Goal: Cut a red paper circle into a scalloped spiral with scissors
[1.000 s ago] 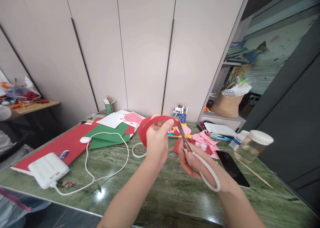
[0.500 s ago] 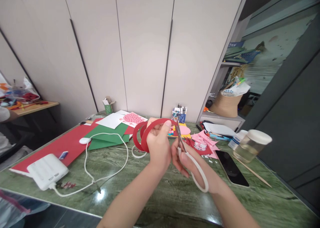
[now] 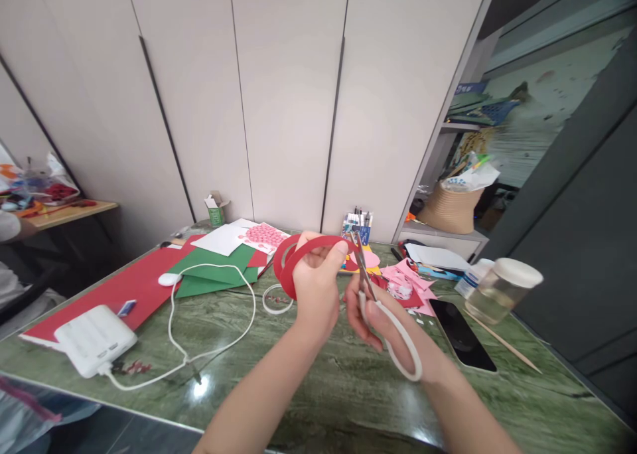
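A curled red paper strip (image 3: pixel 284 271) is pinched in my left hand (image 3: pixel 318 288), which is raised over the middle of the table. The strip loops out to the left of the hand, and its end runs right past the thumb. My right hand (image 3: pixel 371 321) grips white-handled scissors (image 3: pixel 404 348) with the blades pointing up and away. Those blades are at the right end of the strip, a little apart from my left fingertips. Whether the blades touch the paper I cannot tell. Beyond the hands lie pink paper scraps (image 3: pixel 405 278) and red pieces.
Red sheets (image 3: pixel 109 288), green sheets (image 3: pixel 213 271) and a white power bank (image 3: pixel 94 341) with its cable are on the left. A phone (image 3: pixel 462 334), a wooden stick (image 3: pixel 502 341) and a lidded jar (image 3: pixel 502 291) stand or lie to the right. A tape roll (image 3: pixel 277 310) sits near my left wrist.
My right hand and the scissors have shifted slightly right. The red strip's loops have drawn in closer to my left hand, and more of the tape roll shows.
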Demonstrator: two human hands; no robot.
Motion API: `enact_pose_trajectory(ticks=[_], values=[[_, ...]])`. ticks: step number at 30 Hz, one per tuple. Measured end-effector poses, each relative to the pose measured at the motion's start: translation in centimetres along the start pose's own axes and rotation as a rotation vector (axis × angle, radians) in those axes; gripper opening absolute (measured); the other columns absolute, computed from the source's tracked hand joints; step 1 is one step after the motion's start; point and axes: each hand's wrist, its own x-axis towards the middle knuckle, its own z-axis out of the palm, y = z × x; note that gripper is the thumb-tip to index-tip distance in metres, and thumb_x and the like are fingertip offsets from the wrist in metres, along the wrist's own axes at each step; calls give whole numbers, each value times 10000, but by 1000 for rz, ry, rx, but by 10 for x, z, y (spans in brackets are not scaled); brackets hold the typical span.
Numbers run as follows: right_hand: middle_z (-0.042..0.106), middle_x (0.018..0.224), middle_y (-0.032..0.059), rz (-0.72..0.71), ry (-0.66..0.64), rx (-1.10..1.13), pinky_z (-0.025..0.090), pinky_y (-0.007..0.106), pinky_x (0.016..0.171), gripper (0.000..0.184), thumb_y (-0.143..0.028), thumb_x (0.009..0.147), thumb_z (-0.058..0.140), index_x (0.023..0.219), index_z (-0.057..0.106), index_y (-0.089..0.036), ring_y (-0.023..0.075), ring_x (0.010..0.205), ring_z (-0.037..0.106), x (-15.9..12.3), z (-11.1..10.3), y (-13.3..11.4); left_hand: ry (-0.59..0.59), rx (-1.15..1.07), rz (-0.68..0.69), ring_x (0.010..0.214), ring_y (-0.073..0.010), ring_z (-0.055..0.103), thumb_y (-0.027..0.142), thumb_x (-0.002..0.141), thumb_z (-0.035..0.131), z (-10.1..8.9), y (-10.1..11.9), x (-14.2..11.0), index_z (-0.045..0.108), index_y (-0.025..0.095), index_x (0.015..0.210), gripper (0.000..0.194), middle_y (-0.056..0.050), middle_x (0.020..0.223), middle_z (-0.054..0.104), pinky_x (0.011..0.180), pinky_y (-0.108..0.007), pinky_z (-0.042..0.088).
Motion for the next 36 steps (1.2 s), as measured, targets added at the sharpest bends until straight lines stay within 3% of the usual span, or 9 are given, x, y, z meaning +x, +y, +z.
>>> enact_pose_trajectory(ticks=[13, 25, 36], values=[[328, 665, -67, 18, -23, -4, 195, 256, 454, 426, -628, 959, 421, 817, 387, -228, 106, 513, 242, -2, -2, -7, -54, 57, -19, 598, -77, 551, 147, 719, 727, -1, 10, 4, 502, 176, 672, 232, 54, 620, 567, 627, -204, 444], [356, 664, -61, 43, -70, -135, 216, 282, 495, 426, -610, 985, 375, 799, 388, -227, 118, 537, 268, -5, -9, -16, -217, 163, -74, 605, -94, 550, 154, 712, 740, -10, 22, 16, 568, 173, 685, 175, 31, 627, 585, 629, -218, 457], [360, 660, -60, 112, -100, -139, 213, 281, 491, 398, -595, 987, 388, 818, 388, -234, 123, 534, 287, -7, -13, -18, -277, 226, -64, 626, -119, 575, 164, 713, 759, -19, 23, 21, 576, 190, 689, 187, 6, 665, 626, 609, -243, 459]])
